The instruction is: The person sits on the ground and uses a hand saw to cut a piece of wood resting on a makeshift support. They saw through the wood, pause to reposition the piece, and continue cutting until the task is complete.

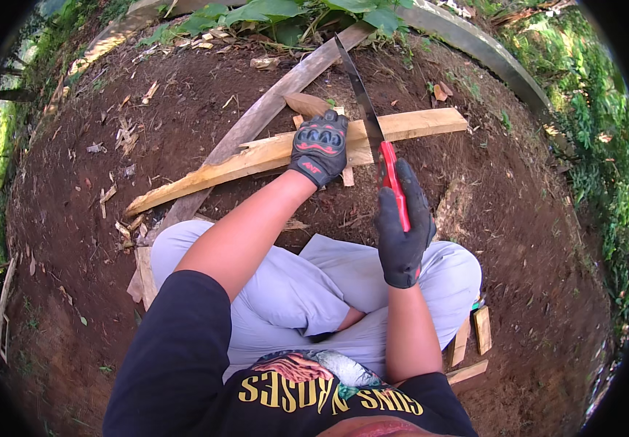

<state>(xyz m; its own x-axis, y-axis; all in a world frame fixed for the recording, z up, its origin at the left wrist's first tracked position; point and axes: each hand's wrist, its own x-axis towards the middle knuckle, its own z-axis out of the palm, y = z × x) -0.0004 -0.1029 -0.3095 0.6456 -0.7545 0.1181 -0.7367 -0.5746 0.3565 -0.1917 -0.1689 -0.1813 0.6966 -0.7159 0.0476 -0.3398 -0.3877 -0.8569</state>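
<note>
A long, pale wooden plank (pixel 256 156) lies crosswise in front of my crossed legs, its left end tapering and rough. My left hand (pixel 319 148), in a black glove with red trim, is closed over the plank near its middle and presses on it. In my right hand (pixel 405 226), also gloved in black, is the red handle of a handsaw (pixel 363 98). The dark blade points away from me and crosses the plank to the right of my left hand. Whether its teeth touch the wood, I cannot tell. Small wood pieces (pixel 349 176) stick out from under the plank.
A weathered grey board (pixel 238 135) runs diagonally beneath the plank. Cut wood pieces (pixel 482 329) lie beside my right knee. Wood chips and dry leaves are scattered on the brown soil (pixel 81 240). Green leafy plants (pixel 263 11) grow at the far edge, near a curved-looking beam (pixel 475 47).
</note>
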